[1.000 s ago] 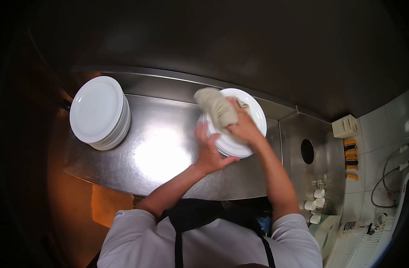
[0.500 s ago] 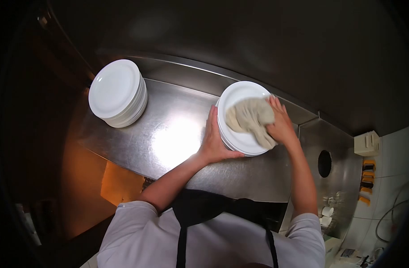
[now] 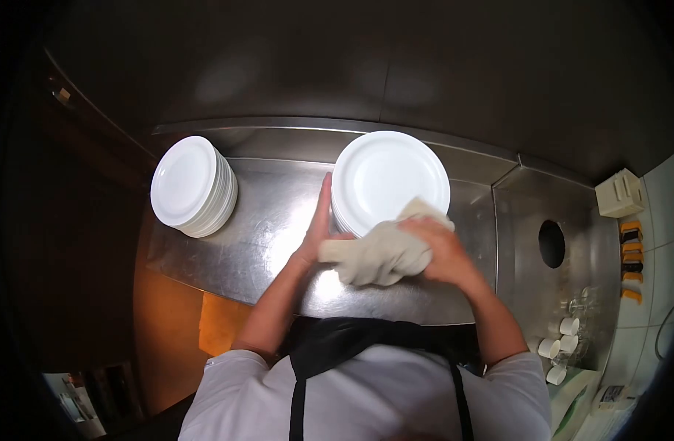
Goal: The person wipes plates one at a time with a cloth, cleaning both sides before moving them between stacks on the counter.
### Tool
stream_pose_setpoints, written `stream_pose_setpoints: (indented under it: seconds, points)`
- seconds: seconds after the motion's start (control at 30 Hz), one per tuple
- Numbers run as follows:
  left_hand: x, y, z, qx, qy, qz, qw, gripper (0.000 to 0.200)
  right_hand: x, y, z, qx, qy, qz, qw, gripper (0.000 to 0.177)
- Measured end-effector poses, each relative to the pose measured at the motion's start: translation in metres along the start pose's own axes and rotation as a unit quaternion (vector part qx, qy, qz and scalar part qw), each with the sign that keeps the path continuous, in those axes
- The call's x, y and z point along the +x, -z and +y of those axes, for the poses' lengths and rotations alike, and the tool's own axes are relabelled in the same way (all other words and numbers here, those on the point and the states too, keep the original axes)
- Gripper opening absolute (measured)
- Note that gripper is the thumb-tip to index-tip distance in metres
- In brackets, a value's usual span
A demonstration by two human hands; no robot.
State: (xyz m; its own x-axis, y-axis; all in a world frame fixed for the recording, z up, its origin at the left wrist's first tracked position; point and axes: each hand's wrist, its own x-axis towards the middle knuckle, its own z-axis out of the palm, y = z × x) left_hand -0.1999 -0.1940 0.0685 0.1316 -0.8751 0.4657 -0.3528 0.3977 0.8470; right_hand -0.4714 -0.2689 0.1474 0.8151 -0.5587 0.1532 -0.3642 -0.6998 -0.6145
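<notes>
A stack of round white plates stands on the steel counter in front of me. My left hand is at the stack's left side, its fingers stretched up along the rims; part of its thumb side is hidden by the cloth. My right hand grips a beige cloth at the stack's near right edge. The cloth hangs bunched over the near rim and reaches left towards my left hand. Slight blur covers the cloth and right hand.
Another tall stack of white plates stands on the counter to the left. At right, the steel surface has a round dark hole, with several small white cups and glasses near it. A beige box is by the tiled wall.
My right hand has drawn the cloth from the top plate's face down to its near edge. My left hand's fingers have straightened along the stack's side. The camera view has shifted.
</notes>
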Motion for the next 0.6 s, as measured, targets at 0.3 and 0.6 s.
stream_pose_setpoints:
  seconds: [0.3, 0.6]
  points:
    - [0.094, -0.011, 0.034, 0.215, 0.253, 0.061, 0.941, 0.077, 0.042, -0.011, 0.048, 0.053, -0.26, 0.364, 0.893, 0.056]
    - [0.096, -0.014, 0.061, 0.199, 0.122, 0.183, 0.955, 0.051, 0.031, 0.02, 0.003, 0.22, -0.079, 0.472, 0.85, 0.041]
